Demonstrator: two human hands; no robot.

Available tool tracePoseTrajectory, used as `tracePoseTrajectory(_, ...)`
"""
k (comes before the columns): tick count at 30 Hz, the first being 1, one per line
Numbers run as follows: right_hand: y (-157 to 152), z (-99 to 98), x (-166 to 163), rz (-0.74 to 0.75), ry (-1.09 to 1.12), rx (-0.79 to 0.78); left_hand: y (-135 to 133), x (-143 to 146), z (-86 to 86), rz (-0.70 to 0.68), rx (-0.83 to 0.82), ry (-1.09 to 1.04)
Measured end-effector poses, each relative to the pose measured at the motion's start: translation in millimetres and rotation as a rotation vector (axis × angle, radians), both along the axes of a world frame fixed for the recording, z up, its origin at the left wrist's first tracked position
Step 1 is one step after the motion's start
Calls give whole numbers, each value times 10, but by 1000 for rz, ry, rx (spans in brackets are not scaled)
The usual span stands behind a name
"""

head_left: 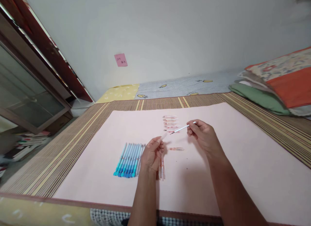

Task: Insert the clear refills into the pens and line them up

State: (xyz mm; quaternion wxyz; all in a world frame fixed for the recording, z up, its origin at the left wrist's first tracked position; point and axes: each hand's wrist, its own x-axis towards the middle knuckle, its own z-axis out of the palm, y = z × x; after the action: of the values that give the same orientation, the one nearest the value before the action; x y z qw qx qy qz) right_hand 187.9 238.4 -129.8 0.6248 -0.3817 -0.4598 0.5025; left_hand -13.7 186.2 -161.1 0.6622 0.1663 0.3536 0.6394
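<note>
My right hand (203,134) pinches a thin white pen refill (182,128) whose dark tip points left. My left hand (153,153) is closed on a pale, clear pen barrel (164,136) that sticks up toward the refill's tip; the two are close but apart. Below and left of my left hand lies a row of several blue pens (129,160) side by side on a pink sheet (218,174). Several pink patterned pen parts (170,123) lie in a stack just beyond my hands, one more (176,149) lies between them, and a few (161,169) lie by my left wrist.
The pink sheet covers a striped woven mat (63,148) on a bed. Folded bedding and a pillow (279,83) sit at the right. A glass-fronted cabinet (26,90) and stacked books (21,145) are at the left. A pink note (120,60) is stuck on the wall.
</note>
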Motion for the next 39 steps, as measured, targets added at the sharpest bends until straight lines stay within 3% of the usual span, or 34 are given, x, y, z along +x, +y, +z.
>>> tracePoseTrajectory(8, 9, 7, -28, -50, -64, 24, -13, 6, 15, -26, 12, 53)
tracePoseTrajectory(26, -117, 163, -43, 16, -300, 114, -38, 55, 67, -82, 62, 227)
tracePoseTrajectory(39, -141, 162, -88, 305, -342, 51, -137, 78, 150, -400, 197, 352)
